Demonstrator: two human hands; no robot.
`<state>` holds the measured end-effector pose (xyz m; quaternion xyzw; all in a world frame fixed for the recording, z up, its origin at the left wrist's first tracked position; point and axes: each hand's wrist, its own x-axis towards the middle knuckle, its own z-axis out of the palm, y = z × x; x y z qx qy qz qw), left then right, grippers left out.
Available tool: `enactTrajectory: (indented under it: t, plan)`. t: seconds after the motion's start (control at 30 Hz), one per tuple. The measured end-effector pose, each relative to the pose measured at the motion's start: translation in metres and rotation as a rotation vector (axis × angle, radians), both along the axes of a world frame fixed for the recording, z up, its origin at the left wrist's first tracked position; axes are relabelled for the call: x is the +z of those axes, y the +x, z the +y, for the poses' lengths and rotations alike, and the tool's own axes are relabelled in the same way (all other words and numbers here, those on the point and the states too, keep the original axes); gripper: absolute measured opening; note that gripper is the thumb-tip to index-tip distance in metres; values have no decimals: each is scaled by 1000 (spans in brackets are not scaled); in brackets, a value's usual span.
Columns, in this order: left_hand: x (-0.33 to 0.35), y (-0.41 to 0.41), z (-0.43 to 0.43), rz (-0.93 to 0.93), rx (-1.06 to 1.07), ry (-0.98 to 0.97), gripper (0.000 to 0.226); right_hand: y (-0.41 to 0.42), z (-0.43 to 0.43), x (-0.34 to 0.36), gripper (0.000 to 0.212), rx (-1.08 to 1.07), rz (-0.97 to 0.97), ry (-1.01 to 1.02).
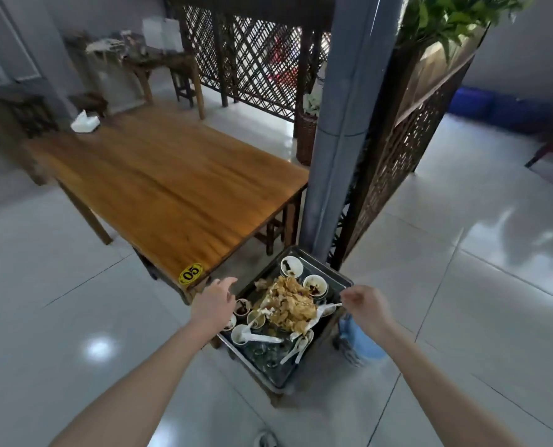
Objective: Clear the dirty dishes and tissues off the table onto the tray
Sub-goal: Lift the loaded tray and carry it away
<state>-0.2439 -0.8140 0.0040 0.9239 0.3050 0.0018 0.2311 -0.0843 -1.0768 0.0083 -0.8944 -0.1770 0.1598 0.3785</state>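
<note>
Dirty white bowls [315, 283] and a soiled tissue heap [293, 304] fill the rectangular metal tray [270, 369] below the wooden tabletop [172, 188] corner. The left hand [215, 304] hovers spread; the right hand [365, 304] is curled, and whether it pinches anything is unclear. Gripping opposite rims evenly should keep the tray level.

- Metal tray [270, 371] beside the table [172, 188] corner, carrying bowls [292, 266], white spoons [262, 338] and a brownish heap [293, 306].
- Left hand [215, 303] over its left edge, fingers relaxed.
- Right hand [365, 304] near its right rim, fingers curled.
- Tissue box [84, 122] at the table's far end.
</note>
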Motion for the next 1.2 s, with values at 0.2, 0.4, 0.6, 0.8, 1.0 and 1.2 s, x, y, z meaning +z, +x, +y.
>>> enactTrajectory:
  t: [0.2,0.4,0.6,0.8,1.0,1.2]
  plan:
    - [-11,16,15,-21,160,2,38,49,49,3,26,208,-44,-13]
    - [1,42,21,-72,288,-38,38,100,83,19,17,300,-31,10]
    - [9,27,21,-93,451,-13,37,117,124,18,15,493,-2,-7]
    - [11,23,-5,-85,624,8,33,139,149,9,12,697,44,1]
    - [3,59,-38,-34,786,16,36,200,147,8,12,828,80,13]
    - [-16,87,-44,-42,863,-14,35,245,150,0,14,857,95,-20]
